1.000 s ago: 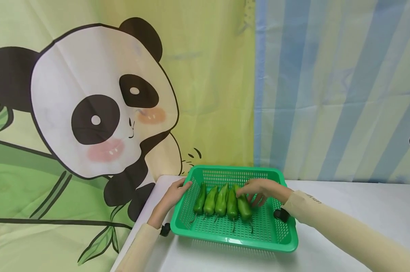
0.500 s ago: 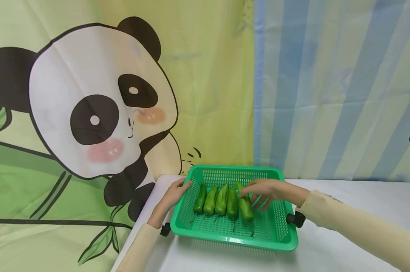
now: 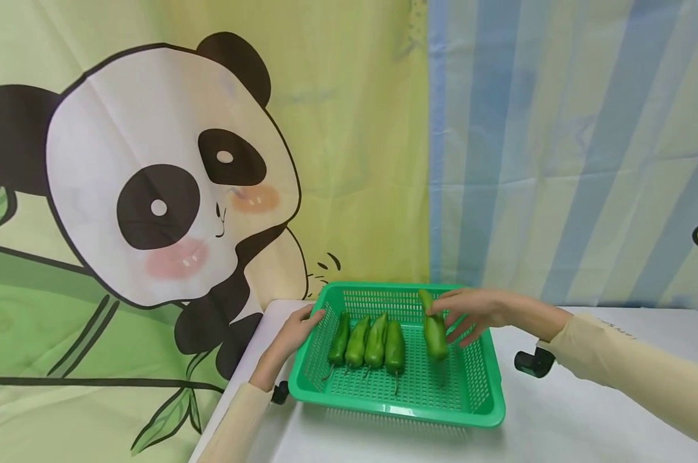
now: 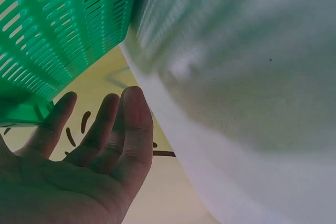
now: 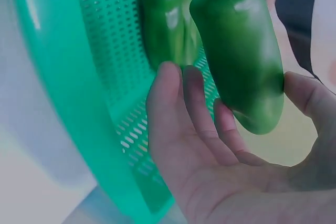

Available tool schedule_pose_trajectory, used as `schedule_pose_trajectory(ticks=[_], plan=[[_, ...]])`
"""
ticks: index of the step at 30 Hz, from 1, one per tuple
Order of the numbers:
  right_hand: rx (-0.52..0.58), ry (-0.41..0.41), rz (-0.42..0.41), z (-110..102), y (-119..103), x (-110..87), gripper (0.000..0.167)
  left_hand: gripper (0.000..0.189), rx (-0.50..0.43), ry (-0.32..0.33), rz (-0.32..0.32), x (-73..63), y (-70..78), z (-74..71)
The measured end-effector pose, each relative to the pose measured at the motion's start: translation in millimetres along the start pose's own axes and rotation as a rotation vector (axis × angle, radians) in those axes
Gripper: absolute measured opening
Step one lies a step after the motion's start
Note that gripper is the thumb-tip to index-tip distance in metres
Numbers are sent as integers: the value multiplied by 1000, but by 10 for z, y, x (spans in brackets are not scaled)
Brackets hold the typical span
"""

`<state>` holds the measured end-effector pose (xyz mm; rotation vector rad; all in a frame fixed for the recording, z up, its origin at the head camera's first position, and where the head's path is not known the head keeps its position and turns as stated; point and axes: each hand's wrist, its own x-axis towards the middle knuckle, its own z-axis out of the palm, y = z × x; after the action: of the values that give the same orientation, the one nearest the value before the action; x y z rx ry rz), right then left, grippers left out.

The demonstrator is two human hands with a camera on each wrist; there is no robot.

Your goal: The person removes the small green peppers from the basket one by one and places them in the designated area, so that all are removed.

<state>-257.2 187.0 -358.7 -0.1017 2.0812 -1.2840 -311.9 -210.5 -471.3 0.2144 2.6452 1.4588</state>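
My right hand (image 3: 476, 312) pinches a long green pepper (image 3: 435, 337) between thumb and fingertips over the right part of a green plastic basket (image 3: 395, 408). In the right wrist view that pepper (image 5: 241, 56) hangs stem-end away from the palm, with the thumb on one side and fingers on the other. Several more green peppers (image 3: 376, 347) lie side by side on the basket floor, stems toward the front. My left hand (image 3: 291, 335) rests at the basket's left rim. The left wrist view shows its fingers (image 4: 137, 129) extended beside the outer basket wall.
The basket stands on a white table (image 3: 615, 341). Behind it hangs a curtain with a panda print (image 3: 175, 173) on the left and blue stripes (image 3: 557, 148) on the right. A black wrist device (image 3: 534, 363) sits under the right wrist.
My right hand has drawn the rightmost pepper away from the row, to the right and upward, leaving a gap beside the others. My left hand has stayed at the rim.
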Motion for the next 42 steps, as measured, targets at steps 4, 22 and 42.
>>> schedule_pose_trajectory(ticks=[4,22,42], plan=[[24,1,-3,-107,-7,-100,66,48,0,1,10,-9,10,4],[46,-5,-19,-633,385,-511,45,49,13,20,19,-26,7,22],[-8,101,164,-949,1253,-376,58,48,11,18,21,-6,-4,20]])
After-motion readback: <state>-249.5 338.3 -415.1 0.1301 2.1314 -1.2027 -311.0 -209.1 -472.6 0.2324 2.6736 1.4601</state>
